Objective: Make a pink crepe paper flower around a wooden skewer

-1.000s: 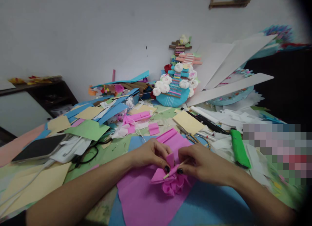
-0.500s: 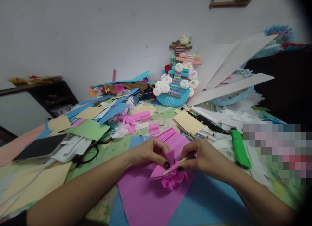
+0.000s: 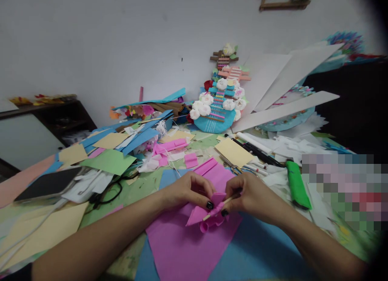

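Note:
My right hand point(image 3: 242, 194) is closed around a thin wooden stick point(image 3: 207, 217) that carries a pink paper flower point(image 3: 212, 221). The stick slants down to the left, and its tip shows past the wrapped pink paper. Thumb and fingers of my left hand point(image 3: 197, 192) pinch a pink petal at the flower's near side. Some petals are hidden behind the fingers. Beneath both hands lies a large pink paper sheet point(image 3: 182, 248), spread over a blue sheet point(image 3: 260, 252).
Paper scraps, a green card point(image 3: 110, 160) and a dark tablet-like device point(image 3: 50, 183) lie to the left. A green case point(image 3: 298, 184), black pens point(image 3: 263, 154) and a cream card point(image 3: 233, 152) are at the right. A blue flowered craft guitar point(image 3: 215, 117) leans against the wall.
The flower has turned a little on its stick, and the petals below it show less. My left fingers have shifted slightly right with the petal.

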{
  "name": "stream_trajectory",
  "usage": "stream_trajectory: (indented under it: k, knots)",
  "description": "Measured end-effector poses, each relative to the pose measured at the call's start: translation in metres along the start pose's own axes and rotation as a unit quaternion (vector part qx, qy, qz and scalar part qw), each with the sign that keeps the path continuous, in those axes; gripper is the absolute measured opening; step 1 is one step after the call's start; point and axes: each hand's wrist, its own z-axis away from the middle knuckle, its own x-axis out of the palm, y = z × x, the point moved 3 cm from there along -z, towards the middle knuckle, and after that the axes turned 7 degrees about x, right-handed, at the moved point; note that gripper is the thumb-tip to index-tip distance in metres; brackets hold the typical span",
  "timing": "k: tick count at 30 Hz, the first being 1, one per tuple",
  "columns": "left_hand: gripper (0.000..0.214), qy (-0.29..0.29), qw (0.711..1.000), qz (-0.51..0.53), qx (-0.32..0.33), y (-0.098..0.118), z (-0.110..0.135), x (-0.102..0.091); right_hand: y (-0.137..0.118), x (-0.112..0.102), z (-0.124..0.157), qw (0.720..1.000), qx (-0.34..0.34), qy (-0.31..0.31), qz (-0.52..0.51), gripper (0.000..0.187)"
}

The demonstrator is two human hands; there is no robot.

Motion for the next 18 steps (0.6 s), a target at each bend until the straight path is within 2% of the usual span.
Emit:
stream_trajectory:
  k: [10, 18]
  knots:
    - [0.015, 0.036, 0.999, -0.009, -0.005, -0.0039, 0.0009, -0.0025, -0.0021, -0.0014, 0.0014, 1.0, 0.009, 0.012, -0.018, 0.009]
    - [0.016, 0.04, 0.998, -0.012, 0.04, 0.0012, -0.0029, -0.0011, -0.0056, -0.0066, 0.0037, 0.999, 0.002, 0.042, -0.014, 0.013]
